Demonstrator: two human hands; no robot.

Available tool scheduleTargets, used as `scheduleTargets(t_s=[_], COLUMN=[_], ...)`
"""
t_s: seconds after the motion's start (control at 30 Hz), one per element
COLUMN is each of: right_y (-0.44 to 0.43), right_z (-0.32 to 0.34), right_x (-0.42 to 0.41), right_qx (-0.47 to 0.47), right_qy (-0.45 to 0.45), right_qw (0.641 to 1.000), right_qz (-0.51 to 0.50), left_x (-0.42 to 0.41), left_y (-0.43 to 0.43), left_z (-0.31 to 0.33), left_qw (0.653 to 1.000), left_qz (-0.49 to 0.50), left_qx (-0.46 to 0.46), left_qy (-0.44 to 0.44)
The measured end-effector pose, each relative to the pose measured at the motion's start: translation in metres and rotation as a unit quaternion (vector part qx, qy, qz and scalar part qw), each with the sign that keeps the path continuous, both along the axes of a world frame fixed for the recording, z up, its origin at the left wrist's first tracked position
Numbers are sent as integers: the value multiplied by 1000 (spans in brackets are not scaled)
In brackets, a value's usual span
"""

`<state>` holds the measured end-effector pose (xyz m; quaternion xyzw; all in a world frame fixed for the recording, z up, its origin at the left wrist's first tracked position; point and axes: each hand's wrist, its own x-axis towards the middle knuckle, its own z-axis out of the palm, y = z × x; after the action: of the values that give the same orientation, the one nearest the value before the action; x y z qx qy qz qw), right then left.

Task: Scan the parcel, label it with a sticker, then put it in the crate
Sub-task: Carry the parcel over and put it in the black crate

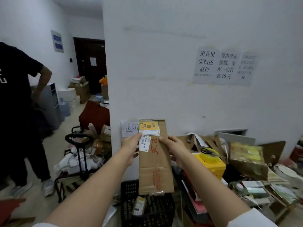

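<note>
In the middle of the frame a long cardboard parcel [155,163] is held up in the air by two bare hands, above a black crate [129,192] at the bottom centre. The left hand [131,147] grips the left edge of the parcel near its top, with the thumb on the front face beside a white barcode label [145,143]. The right hand [174,149] closes on the right edge at about the same height — both hands are holding the parcel. At the top end of the parcel sits a yellow sticker [148,127] with dark characters, and red handwriting runs down the front along the tape seam. Inside the crate lies a small packet [139,205]. To the right, on a cluttered counter, a yellow box [214,166] carries a roll of tape and scissors [207,151]. At the left edge of the frame stands another person in dark clothes [14,95] — near a folding trolley [80,153].
</note>
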<state>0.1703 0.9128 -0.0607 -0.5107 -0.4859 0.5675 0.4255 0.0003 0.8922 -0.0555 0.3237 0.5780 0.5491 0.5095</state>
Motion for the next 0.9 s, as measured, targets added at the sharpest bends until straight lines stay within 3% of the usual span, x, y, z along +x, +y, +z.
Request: scheduleTargets(t_s=[0.43,0.9], right_y=[160,331], right_z=[-38,-83], right_x=[-56,-132], right_qx=[-4,-58], right_qy=[16,37], right_qw=[997,998], right_qz=[70,8], left_x=[-61,-125], left_y=[160,347], left_z=[-28,-63], left_qw=[1000,997], left_qz=[7,-42], left_qx=[-5,-46], left_qy=[-30,-35])
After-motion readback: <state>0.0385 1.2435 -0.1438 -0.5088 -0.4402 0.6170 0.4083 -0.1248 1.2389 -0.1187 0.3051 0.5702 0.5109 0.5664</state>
